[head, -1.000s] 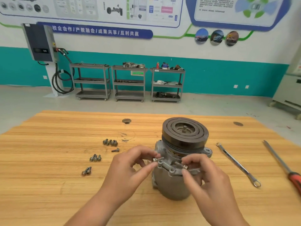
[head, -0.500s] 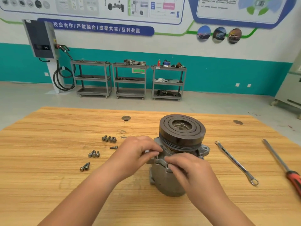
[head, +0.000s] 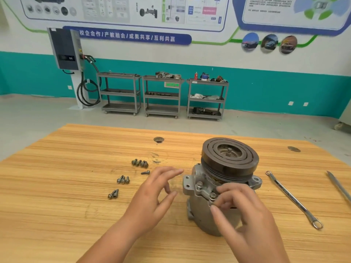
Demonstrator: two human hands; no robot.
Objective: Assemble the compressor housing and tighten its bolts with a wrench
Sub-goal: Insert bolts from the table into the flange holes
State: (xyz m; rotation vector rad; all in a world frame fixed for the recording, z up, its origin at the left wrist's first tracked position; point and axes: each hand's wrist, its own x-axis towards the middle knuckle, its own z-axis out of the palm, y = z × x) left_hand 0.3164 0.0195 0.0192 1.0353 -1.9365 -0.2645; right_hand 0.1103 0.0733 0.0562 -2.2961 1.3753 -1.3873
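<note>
The grey compressor [head: 199, 211] stands upright on the wooden table [head: 57, 205], its dark grooved pulley [head: 229, 158] on top. A small bracket on its front flange carries two bolts: one [head: 199, 185] stands free, the other [head: 213, 196] is pinched by the fingertips of my right hand [head: 245, 215]. My left hand [head: 155, 194] hovers just left of the housing, fingers spread, holding nothing. Loose bolts lie in groups to the left: [head: 140, 163], [head: 123, 180], [head: 113, 194], plus a single one [head: 145, 172]. A silver wrench [head: 292, 198] lies to the right.
A screwdriver shaft [head: 339, 186] lies at the far right edge of the table. Two round holes [head: 158, 139] [head: 293, 149] sit in the tabletop near its far side. Grey tool carts [head: 162, 96] and a wall charger [head: 65, 49] stand beyond on the floor.
My left hand has let go of the left bolt and drawn back to the left, fingers opening. My right hand stays on the right bolt.
</note>
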